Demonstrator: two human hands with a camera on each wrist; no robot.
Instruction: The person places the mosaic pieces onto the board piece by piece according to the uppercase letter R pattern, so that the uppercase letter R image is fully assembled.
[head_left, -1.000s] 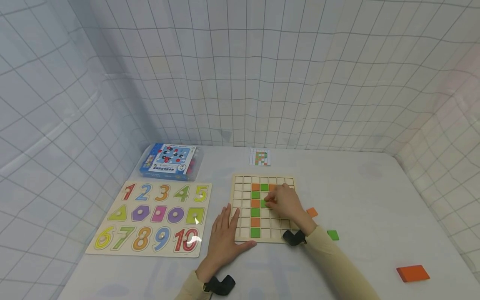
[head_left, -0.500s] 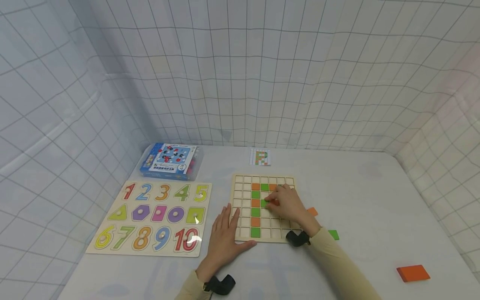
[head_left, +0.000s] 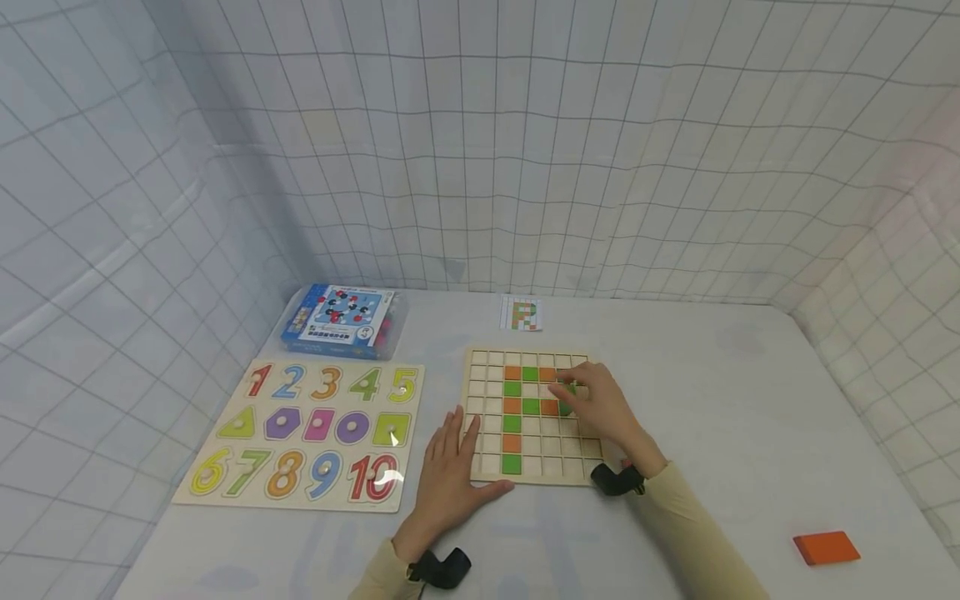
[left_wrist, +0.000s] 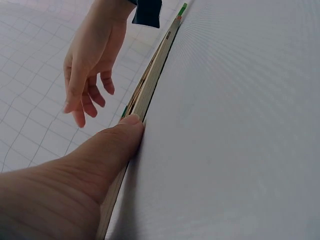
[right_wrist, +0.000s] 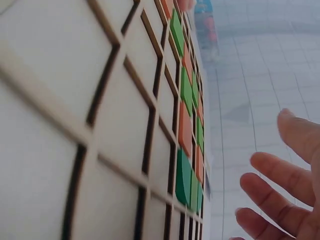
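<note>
A wooden grid board (head_left: 536, 481) holds orange and green square tiles in a column, with more tiles running right from it. My left hand (head_left: 450, 483) rests spread at the board's lower left corner; in the left wrist view its thumb (left_wrist: 110, 150) presses the board's edge. Over the right part of the grid hovers my right hand (head_left: 606, 406), fingers loosely bent. Nothing lies between those fingers in the right wrist view. Near them are an orange tile (head_left: 550, 407) and a dark green piece with a curved edge (right_wrist: 183, 177), both in cells.
Left of the board lies a number and shape puzzle (head_left: 300, 504). Behind that stands a clear box (head_left: 341, 321) with a blue label. A small pattern card (head_left: 521, 314) is beyond the grid board. An orange block (head_left: 827, 547) sits at the far right.
My right hand has drawn back to the right, uncovering the orange tile and the dark green piece in their cells. The left hand has stayed in place.
</note>
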